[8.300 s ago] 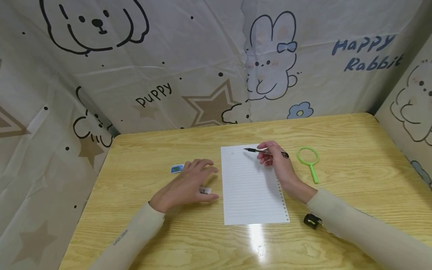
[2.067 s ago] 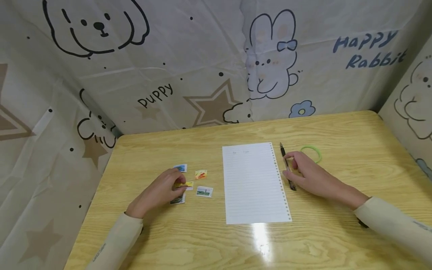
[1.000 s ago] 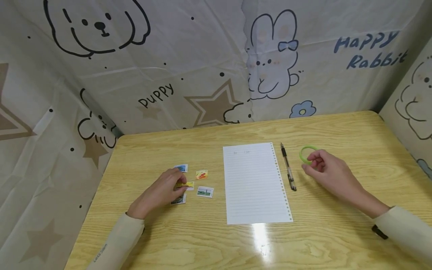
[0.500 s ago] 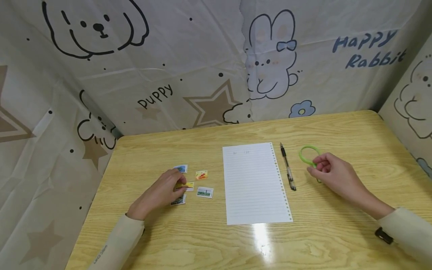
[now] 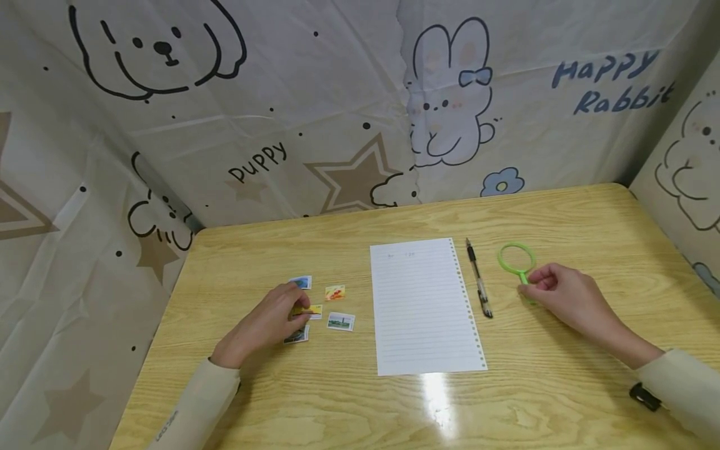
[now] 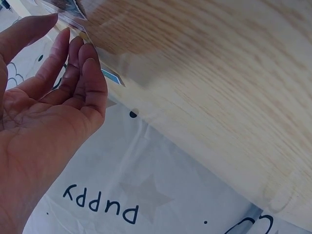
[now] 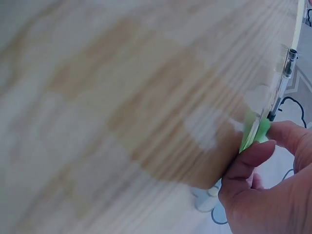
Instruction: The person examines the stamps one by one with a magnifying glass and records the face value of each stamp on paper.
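Note:
My right hand (image 5: pixel 568 295) pinches the handle of a green magnifying glass (image 5: pixel 517 271), which lies on the table with its ring away from me. In the right wrist view, thumb and forefinger meet around the green handle (image 7: pixel 252 132). My left hand (image 5: pixel 269 317) rests over a loose group of stamps, fingers relaxed, thumb apart from the fingertips. Under its fingers a yellow stamp (image 5: pixel 315 311) is partly hidden. Around it lie a blue stamp (image 5: pixel 301 282), a dark stamp (image 5: pixel 297 336), a red-and-yellow stamp (image 5: pixel 335 292) and a green landscape stamp (image 5: pixel 340 322).
A lined sheet of paper (image 5: pixel 424 319) with faint writing near its top lies mid-table. Along its punched right edge is a black pen (image 5: pixel 478 278), tip pointing away. Cartoon-printed cloth (image 5: pixel 337 94) hangs behind the table (image 5: pixel 394 412) and at both sides.
The right hand held the pen over the paper, laid it beside the sheet, then moved right to the magnifying glass handle. The left hand shifted left, uncovering stamps, then stayed still.

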The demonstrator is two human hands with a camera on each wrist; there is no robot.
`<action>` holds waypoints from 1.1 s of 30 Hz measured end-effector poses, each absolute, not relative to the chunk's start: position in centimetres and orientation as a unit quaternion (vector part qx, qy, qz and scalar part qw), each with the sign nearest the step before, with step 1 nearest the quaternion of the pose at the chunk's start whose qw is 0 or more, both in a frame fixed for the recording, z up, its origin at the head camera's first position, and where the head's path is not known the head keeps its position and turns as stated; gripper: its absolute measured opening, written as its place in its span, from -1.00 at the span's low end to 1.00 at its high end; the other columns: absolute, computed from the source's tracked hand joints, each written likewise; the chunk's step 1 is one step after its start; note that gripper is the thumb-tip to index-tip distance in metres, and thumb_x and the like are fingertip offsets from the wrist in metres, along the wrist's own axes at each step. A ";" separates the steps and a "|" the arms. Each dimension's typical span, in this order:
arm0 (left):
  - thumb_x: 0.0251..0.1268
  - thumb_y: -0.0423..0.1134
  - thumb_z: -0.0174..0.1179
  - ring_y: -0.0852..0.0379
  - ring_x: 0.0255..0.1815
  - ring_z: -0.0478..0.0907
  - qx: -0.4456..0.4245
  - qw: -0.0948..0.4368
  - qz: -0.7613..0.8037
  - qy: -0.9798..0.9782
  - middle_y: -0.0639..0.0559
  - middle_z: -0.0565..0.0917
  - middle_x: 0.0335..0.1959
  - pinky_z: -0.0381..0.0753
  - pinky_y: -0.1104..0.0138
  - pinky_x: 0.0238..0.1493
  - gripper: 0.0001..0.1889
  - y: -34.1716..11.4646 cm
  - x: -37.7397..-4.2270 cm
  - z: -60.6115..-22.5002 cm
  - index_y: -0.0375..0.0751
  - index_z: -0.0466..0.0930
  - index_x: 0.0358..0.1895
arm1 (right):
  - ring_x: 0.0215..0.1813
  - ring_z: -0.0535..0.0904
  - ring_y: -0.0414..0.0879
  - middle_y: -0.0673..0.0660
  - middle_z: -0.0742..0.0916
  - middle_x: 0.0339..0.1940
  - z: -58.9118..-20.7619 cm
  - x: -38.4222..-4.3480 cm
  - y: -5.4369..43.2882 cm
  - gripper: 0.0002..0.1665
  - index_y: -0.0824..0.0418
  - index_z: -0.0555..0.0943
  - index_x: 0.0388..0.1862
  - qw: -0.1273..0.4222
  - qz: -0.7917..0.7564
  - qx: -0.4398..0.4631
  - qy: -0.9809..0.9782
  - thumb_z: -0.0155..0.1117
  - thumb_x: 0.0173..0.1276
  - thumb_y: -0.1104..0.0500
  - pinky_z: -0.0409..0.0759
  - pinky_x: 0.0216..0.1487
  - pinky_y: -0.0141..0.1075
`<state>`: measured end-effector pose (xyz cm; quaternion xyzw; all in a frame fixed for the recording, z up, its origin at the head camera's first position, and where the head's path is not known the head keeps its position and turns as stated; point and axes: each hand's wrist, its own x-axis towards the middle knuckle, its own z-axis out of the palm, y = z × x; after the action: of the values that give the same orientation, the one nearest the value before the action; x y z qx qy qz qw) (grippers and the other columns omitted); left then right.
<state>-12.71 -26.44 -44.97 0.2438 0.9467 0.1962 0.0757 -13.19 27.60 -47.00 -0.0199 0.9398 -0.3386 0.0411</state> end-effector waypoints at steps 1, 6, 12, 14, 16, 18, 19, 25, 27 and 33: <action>0.47 -0.38 0.44 0.11 -0.21 0.44 0.243 0.076 0.196 0.947 0.05 0.59 -0.22 0.56 0.15 -0.11 -0.89 -26.4 -12.7 -45.0 -0.26 0.67 -0.16 | -0.27 0.58 -0.05 0.10 0.72 -0.29 -47.0 -13.2 27.7 -0.56 0.37 0.67 -0.02 0.045 -0.336 -0.020 0.941 0.48 0.54 -0.02 0.50 -0.32 -0.30; 0.48 -0.38 0.43 0.11 -0.20 0.44 0.239 0.080 0.199 0.947 0.05 0.59 -0.22 0.56 0.15 -0.11 -0.90 -26.5 -12.7 -45.0 -0.25 0.67 -0.15 | -0.31 0.54 -0.04 0.10 0.71 -0.32 -47.0 -13.3 27.8 -0.61 0.37 0.67 -0.07 0.060 -0.325 -0.021 0.943 0.46 0.55 0.02 0.47 -0.34 -0.27; 0.49 -0.37 0.42 0.10 -0.19 0.44 0.235 0.088 0.208 0.945 0.04 0.58 -0.22 0.56 0.16 -0.11 -0.90 -26.6 -12.7 -45.0 -0.26 0.66 -0.14 | -0.32 0.52 -0.05 0.09 0.71 -0.33 -46.9 -13.3 27.7 -0.64 0.37 0.68 -0.10 0.061 -0.317 -0.023 0.946 0.44 0.55 0.04 0.46 -0.34 -0.25; 0.50 -0.37 0.42 0.10 -0.19 0.44 0.233 0.091 0.210 0.945 0.04 0.57 -0.22 0.56 0.16 -0.10 -0.90 -26.6 -12.7 -45.0 -0.26 0.66 -0.14 | -0.33 0.53 -0.06 0.09 0.71 -0.33 -46.9 -13.3 27.7 -0.65 0.36 0.69 -0.10 0.059 -0.317 -0.024 0.946 0.44 0.55 0.04 0.46 -0.34 -0.25; 0.50 -0.37 0.42 0.10 -0.19 0.44 0.233 0.092 0.211 0.945 0.04 0.57 -0.22 0.56 0.16 -0.10 -0.89 -26.6 -12.8 -45.0 -0.26 0.66 -0.13 | -0.32 0.54 -0.06 0.08 0.72 -0.32 -46.9 -13.2 27.7 -0.66 0.35 0.70 -0.10 0.056 -0.316 -0.025 0.947 0.43 0.55 0.05 0.47 -0.34 -0.26; 0.50 -0.37 0.42 0.10 -0.20 0.44 0.233 0.092 0.211 0.945 0.04 0.57 -0.22 0.56 0.16 -0.11 -0.89 -26.6 -12.8 -45.0 -0.26 0.66 -0.13 | -0.31 0.56 -0.06 0.09 0.73 -0.31 -46.9 -13.2 27.8 -0.66 0.35 0.70 -0.09 0.052 -0.319 -0.025 0.946 0.42 0.56 0.04 0.47 -0.34 -0.27; 0.49 -0.37 0.43 0.10 -0.20 0.45 0.233 0.091 0.210 0.945 0.04 0.57 -0.22 0.57 0.16 -0.11 -0.89 -26.6 -12.8 -45.0 -0.26 0.66 -0.13 | -0.31 0.57 -0.06 0.09 0.73 -0.31 -46.9 -13.2 27.9 -0.65 0.35 0.70 -0.09 0.049 -0.319 -0.026 0.946 0.42 0.56 0.04 0.48 -0.34 -0.28; 0.50 -0.37 0.42 0.09 -0.18 0.45 0.233 0.092 0.209 0.945 0.04 0.58 -0.21 0.57 0.15 -0.09 -0.89 -26.5 -12.9 -45.0 -0.26 0.66 -0.13 | -0.26 0.62 -0.06 0.13 0.77 -0.26 -46.9 -13.2 28.1 -0.60 0.37 0.71 -0.06 0.034 -0.334 -0.032 0.941 0.40 0.61 -0.01 0.51 -0.32 -0.32; 0.50 -0.37 0.42 0.09 -0.17 0.46 0.229 0.095 0.211 0.946 0.04 0.58 -0.20 0.58 0.14 -0.07 -0.89 -26.5 -12.8 -45.0 -0.26 0.65 -0.13 | -0.26 0.62 -0.06 0.12 0.76 -0.25 -46.8 -13.3 27.8 -0.59 0.37 0.71 -0.05 0.036 -0.341 -0.033 0.939 0.40 0.62 -0.02 0.52 -0.32 -0.33; 0.51 -0.36 0.42 0.07 -0.14 0.47 0.224 0.098 0.211 0.946 0.04 0.58 -0.18 0.58 0.13 -0.05 -0.89 -26.5 -12.7 -45.1 -0.25 0.65 -0.12 | -0.27 0.60 -0.05 0.13 0.76 -0.25 -46.4 -13.5 27.2 -0.60 0.37 0.70 -0.04 0.028 -0.351 -0.038 0.935 0.41 0.62 0.00 0.52 -0.34 -0.34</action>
<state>-12.72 -26.54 -45.08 0.2245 0.9462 0.2113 0.0979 -13.47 27.17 -46.42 -0.0376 0.9353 -0.3508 0.0279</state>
